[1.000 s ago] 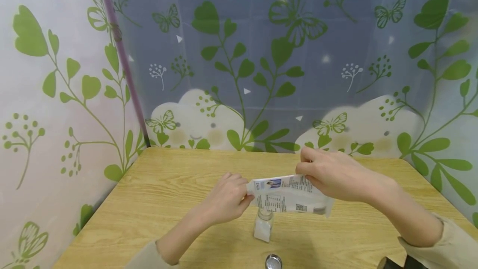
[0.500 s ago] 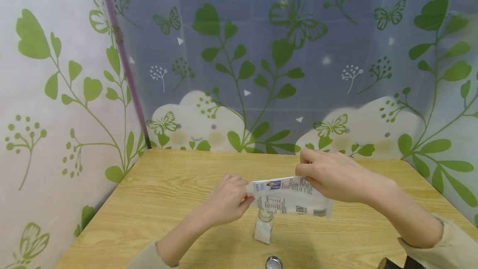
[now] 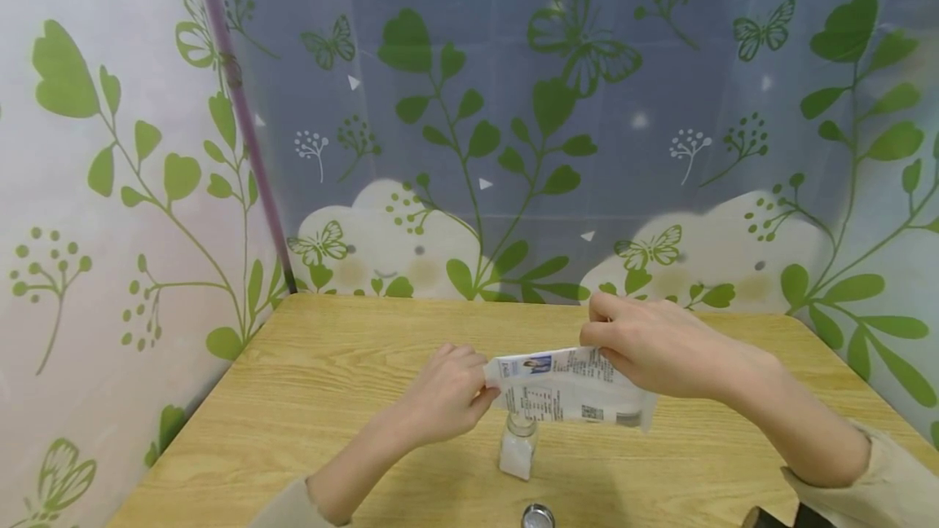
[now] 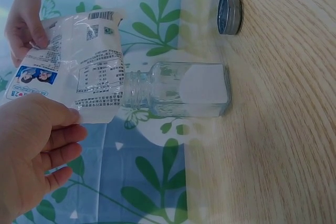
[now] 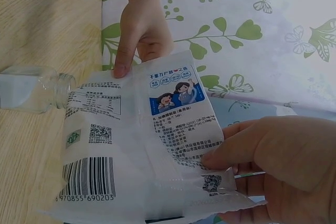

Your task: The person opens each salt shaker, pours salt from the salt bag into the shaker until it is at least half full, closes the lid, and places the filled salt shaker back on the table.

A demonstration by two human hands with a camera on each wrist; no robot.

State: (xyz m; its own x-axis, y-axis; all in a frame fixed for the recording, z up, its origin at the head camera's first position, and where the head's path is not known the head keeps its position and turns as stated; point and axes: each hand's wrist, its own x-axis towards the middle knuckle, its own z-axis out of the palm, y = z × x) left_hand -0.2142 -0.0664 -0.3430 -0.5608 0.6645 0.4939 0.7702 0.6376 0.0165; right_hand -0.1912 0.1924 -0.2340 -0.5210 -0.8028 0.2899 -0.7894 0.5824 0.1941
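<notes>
A white printed bag of salt (image 3: 557, 393) is held tilted over a small glass jar (image 3: 517, 455). At its left corner my left hand (image 3: 446, 398) pinches the bag between thumb and fingers. Toward the bag's other end, my right hand (image 3: 653, 345) grips the upper edge. The jar stands upright, with white salt inside, plainest in the left wrist view (image 4: 202, 85). One corner of the bag hangs at the jar's mouth and partly hides it. Whether salt is flowing cannot be made out. A round metal lid (image 3: 538, 517) lies on the table in front of the jar.
The wood-grain table (image 3: 330, 373) ends at a patterned curtain (image 3: 513, 145) behind, with more curtain at both sides. A dark object (image 3: 778, 518), cut off by the frame, sits at the bottom right near the right sleeve (image 3: 873, 463).
</notes>
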